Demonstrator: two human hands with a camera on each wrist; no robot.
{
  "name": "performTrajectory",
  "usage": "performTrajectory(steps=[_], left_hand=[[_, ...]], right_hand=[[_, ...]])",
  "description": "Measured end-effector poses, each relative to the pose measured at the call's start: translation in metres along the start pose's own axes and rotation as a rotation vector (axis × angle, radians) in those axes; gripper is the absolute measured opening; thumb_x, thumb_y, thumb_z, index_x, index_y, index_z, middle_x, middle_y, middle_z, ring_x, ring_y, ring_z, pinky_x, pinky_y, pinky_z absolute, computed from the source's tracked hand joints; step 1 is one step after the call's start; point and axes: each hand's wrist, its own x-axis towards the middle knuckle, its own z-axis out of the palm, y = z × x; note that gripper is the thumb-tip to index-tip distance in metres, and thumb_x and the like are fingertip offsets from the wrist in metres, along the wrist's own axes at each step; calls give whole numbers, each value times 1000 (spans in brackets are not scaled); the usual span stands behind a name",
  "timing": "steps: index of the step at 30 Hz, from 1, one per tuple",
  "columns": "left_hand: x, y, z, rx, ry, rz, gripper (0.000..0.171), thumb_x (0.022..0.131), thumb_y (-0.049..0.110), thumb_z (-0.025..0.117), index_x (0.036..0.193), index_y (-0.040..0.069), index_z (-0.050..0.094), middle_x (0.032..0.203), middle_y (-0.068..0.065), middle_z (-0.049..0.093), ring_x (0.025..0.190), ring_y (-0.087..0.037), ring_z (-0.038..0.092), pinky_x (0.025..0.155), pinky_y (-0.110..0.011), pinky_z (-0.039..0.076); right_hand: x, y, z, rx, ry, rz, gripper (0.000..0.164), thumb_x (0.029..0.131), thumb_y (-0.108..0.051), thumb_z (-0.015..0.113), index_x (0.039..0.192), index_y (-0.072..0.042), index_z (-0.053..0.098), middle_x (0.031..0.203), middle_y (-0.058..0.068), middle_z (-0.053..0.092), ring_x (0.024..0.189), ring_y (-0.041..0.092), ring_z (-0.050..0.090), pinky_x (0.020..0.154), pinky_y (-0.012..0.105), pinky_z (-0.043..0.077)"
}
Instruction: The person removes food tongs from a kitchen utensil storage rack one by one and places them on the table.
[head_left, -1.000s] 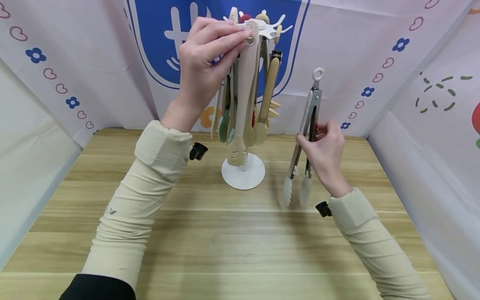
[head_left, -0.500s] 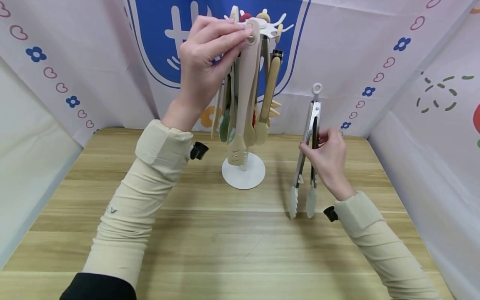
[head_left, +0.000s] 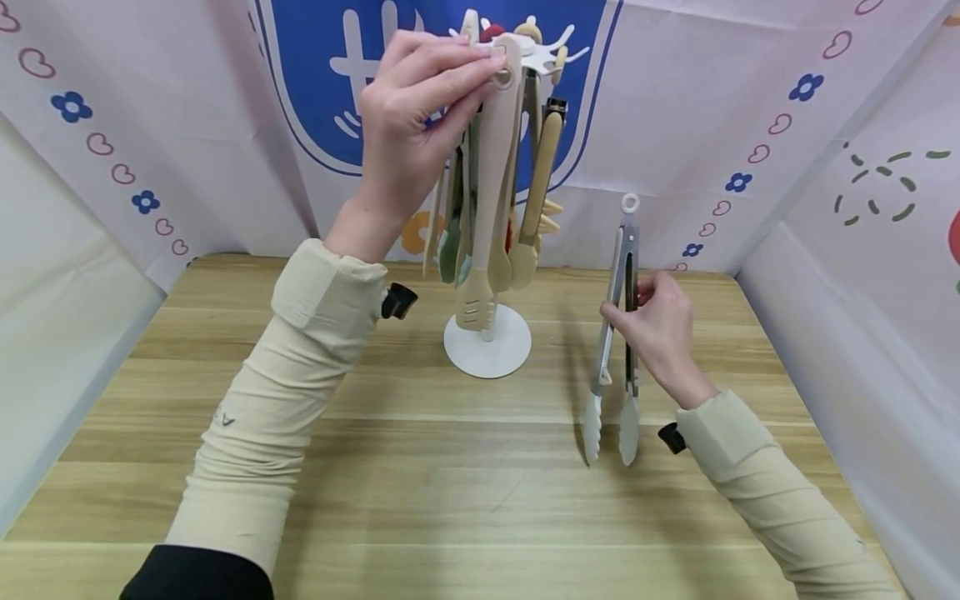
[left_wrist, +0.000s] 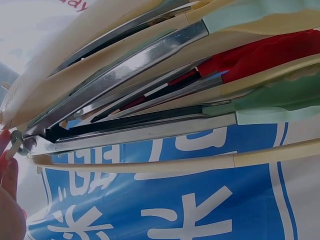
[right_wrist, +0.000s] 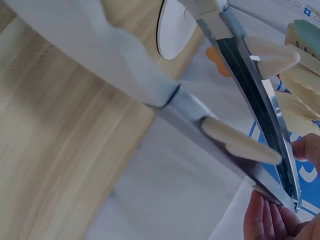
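Note:
On the right, my right hand pinches metal tongs by their upper arms, thumb on one side and fingers on the other. The tongs point downward with their pale scalloped tips spread apart just over or on the table; I cannot tell which. A white utensil stand bears several hanging kitchen tools. My left hand grips the top of this stand, beside a pale slotted utensil. In the left wrist view, fingertips are close to the ring end of green-tipped tongs; the exact grip is partly hidden.
The wooden table extends in front of the stand to the near edge. A white cloth backdrop with a blue emblem hangs close behind, and white side panels border the table.
My right hand has lowered the tongs and brought them slightly right and nearer to me. They hang straighter now. The left hand and the stand have stayed in place.

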Motion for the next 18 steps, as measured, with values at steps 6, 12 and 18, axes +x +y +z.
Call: performTrajectory(steps=[6, 12, 18], left_hand=[[-1, -2, 1, -5, 15, 58, 17, 86, 10, 62, 97, 0, 70, 98, -12, 68, 97, -23, 52, 87, -26, 41], [-1, -1, 0, -2, -1, 27, 17, 86, 10, 62, 97, 0, 70, 99, -12, 67, 98, -23, 51, 88, -26, 41], [0, -1, 0, -4, 1, 26, 17, 85, 9, 62, 96, -1, 70, 99, -13, 67, 98, -24, 51, 89, -27, 40]], right_hand=[[-4, 6, 2, -44, -92, 33, 36, 71, -26, 72, 86, 1, 54, 77, 13, 56, 62, 25, 52, 52, 31, 42], [-4, 12, 6, -62, -127, 57, 36, 71, -27, 72, 86, 0, 53, 76, 12, 56, 60, 24, 51, 48, 30, 43], [-1, 18, 10, -72, -191, 102, 38, 72, -29, 71, 88, 1, 52, 76, 13, 56, 56, 22, 52, 44, 28, 44]])
